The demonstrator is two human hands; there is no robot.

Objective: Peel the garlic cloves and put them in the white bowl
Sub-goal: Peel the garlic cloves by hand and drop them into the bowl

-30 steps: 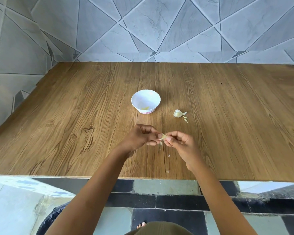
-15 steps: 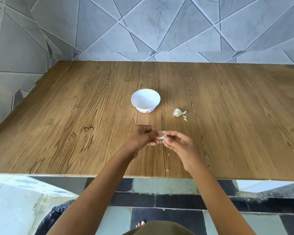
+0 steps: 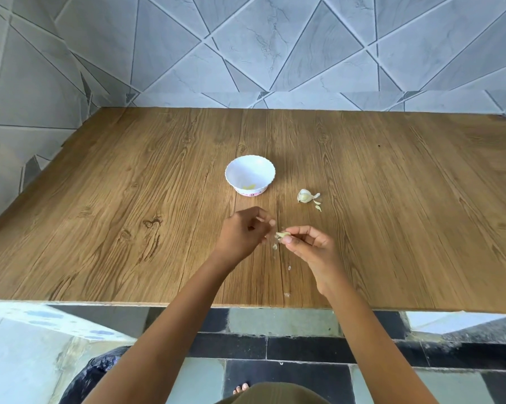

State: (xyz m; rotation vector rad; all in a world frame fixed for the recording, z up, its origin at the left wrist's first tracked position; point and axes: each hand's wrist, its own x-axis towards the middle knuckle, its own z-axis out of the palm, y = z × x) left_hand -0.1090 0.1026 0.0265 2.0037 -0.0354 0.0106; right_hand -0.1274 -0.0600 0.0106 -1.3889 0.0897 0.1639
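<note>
Closest to me, small skin flakes (image 3: 289, 268) lie on the table (image 3: 129, 281) near its front edge; a careless sweep of a wrist could push them to the floor. A little further, the right hand (image 3: 310, 249) pinches the garlic clove (image 3: 282, 234) between thumb and fingertips, above the wood. The left hand (image 3: 240, 233) is just beside it with fingers curled; whether it holds a strip of skin, I cannot tell. I think the clove is small and maybe slippery, so a hard pull on the skin could flick it out of the pinch. Beyond, the unpeeled garlic piece (image 3: 305, 196) waits with loose skins beside it. Farthest stands the white bowl (image 3: 270, 170), with something pale yellow inside; skin stuck to the clove could land there too.
</note>
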